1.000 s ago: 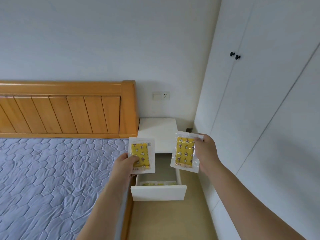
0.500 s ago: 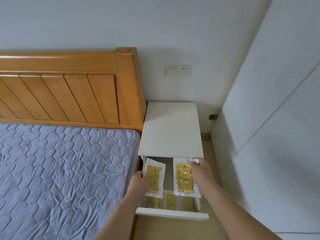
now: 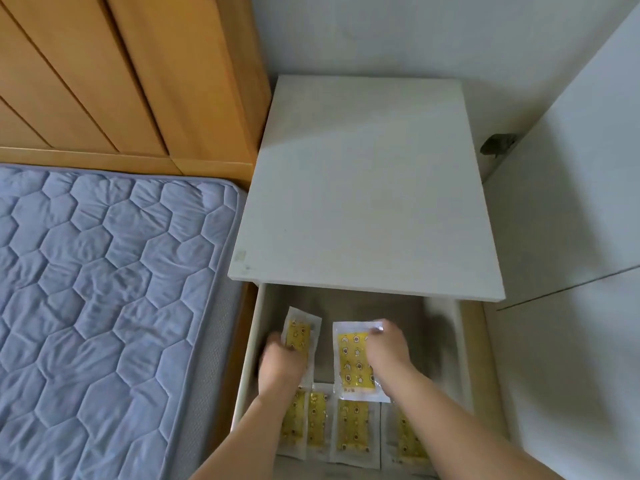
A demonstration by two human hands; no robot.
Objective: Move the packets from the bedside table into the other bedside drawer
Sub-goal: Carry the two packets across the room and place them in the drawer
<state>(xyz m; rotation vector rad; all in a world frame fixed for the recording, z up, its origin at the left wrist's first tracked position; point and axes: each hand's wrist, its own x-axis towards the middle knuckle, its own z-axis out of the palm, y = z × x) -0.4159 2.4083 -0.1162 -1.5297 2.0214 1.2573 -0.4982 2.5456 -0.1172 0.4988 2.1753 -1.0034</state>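
Here, packets (image 3: pixel 353 358) in both hands (image 3: pixel 384 348).

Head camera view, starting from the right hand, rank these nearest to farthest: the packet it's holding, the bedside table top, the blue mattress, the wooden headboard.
From the right hand:
1. Held packet, in its grip over the drawer.
2. Bedside table top, just beyond.
3. Blue mattress, far left.
4. Wooden headboard, upper left.

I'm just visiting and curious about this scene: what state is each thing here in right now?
Drawer: pulled open, with packets inside.
Left hand: holds the left packet inside the drawer.
Right hand: holds the right packet, lying almost flat in the drawer.
Row of packets: lying flat at the drawer's front.
Bedside table: top bare.
Bed: covered by a quilted blue mattress pad.
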